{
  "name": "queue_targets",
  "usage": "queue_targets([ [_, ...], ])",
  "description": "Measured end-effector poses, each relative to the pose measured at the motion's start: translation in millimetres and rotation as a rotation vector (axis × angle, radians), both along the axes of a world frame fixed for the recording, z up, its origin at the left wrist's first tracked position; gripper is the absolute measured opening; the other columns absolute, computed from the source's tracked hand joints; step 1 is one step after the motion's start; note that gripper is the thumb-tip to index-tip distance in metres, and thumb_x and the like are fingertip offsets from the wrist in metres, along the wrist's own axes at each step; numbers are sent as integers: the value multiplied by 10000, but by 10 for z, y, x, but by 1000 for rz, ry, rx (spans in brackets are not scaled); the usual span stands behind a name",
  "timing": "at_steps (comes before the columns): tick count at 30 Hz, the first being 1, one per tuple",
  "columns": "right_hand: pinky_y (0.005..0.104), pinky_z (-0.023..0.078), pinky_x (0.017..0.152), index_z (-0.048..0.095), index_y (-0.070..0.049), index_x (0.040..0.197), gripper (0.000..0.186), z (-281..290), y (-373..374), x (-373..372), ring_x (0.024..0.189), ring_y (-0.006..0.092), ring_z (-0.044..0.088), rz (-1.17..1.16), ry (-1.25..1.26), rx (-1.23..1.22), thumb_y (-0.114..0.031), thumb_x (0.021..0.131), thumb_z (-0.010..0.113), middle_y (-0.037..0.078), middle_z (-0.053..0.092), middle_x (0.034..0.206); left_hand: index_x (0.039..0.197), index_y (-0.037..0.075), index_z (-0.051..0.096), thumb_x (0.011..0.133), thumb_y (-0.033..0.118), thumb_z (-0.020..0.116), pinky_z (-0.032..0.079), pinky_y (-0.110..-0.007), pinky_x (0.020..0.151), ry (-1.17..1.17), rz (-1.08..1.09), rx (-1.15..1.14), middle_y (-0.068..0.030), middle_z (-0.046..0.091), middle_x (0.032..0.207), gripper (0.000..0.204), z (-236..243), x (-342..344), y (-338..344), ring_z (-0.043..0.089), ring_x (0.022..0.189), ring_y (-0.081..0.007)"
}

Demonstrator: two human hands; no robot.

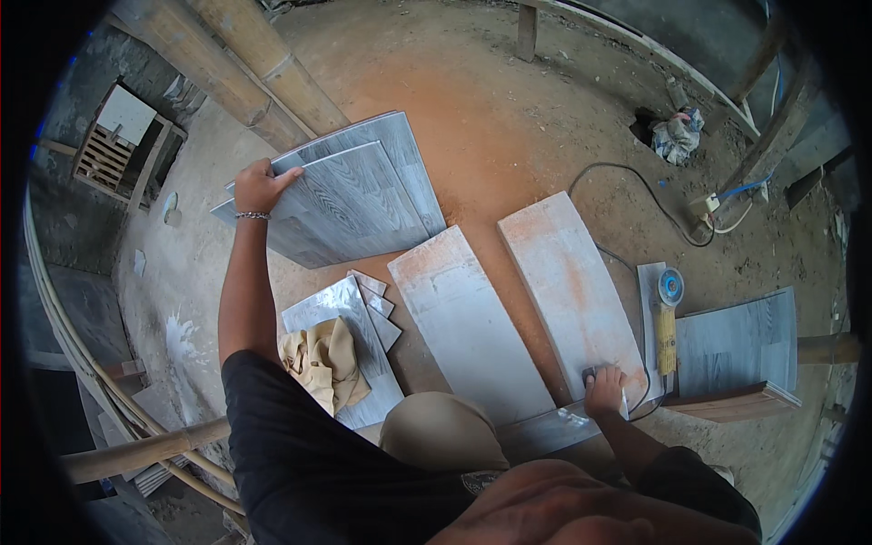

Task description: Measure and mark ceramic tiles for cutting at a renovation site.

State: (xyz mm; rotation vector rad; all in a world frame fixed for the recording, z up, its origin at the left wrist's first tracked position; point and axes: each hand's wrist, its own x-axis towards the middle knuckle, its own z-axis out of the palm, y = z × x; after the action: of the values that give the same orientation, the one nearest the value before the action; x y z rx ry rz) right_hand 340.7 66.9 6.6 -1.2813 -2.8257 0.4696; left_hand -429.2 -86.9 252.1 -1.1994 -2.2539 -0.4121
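My left hand (259,188) is closed on the upper left edge of a grey wood-patterned tile (350,204), thumb on its face. That tile stands tilted in front of another grey tile (406,150), by the bamboo posts. My right hand (607,391) rests with curled fingers at the near end of a pale, dusty slab (572,282). A small dark thing (589,372) shows at its fingers; its kind cannot be made out. Left of that slab lies a second pale slab (468,318). A grey tile strip (554,429) lies close to my right hand.
An angle grinder (667,336) with a yellow body lies right of the slabs, its cord trailing to a socket (704,205). More grey tiles (740,341) stand beyond it. A tan cloth (327,363) covers part of a tile (381,391). Bamboo posts (263,73) rise at the far left.
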Motion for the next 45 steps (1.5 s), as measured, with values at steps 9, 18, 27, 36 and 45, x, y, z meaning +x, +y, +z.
queue_targets([
  [9,579,327,1044,576,-13,1029,272,-2,-25,-30,1118,427,497,-5,9,-5,-266,931,599,214,553,1121,979,55,696,747,290,900,471,-422,846,308,-82,270,-125,695,962,388,416,1403,40,646,928,-331],
  [18,573,343,1026,588,-27,1052,279,23,-1,36,1130,413,502,16,19,-28,-286,949,598,193,564,1129,1100,38,740,940,418,732,567,-404,849,-1188,-411,-505,-176,739,966,413,1208,4938,678,724,920,-332],
  [27,516,350,973,595,-76,1076,291,3,55,28,1109,347,510,27,-19,37,-352,984,590,141,576,1127,1278,95,693,959,527,644,511,-484,992,-1150,-96,-829,-202,692,1195,540,1170,6141,-428,655,1116,-397],
  [36,522,349,970,578,-81,1135,329,4,-85,49,1137,353,502,63,20,104,-373,983,586,144,564,1141,1378,125,627,925,527,690,518,-465,905,-1042,269,-496,-165,692,1155,609,1929,7260,-968,667,1089,-344],
  [45,542,372,957,586,-85,1106,348,43,-62,11,1134,354,514,50,13,136,-397,953,607,142,569,1134,1422,102,585,876,423,763,505,-472,918,-1014,325,-427,-186,661,1215,658,2040,7437,-999,637,1108,-369],
])
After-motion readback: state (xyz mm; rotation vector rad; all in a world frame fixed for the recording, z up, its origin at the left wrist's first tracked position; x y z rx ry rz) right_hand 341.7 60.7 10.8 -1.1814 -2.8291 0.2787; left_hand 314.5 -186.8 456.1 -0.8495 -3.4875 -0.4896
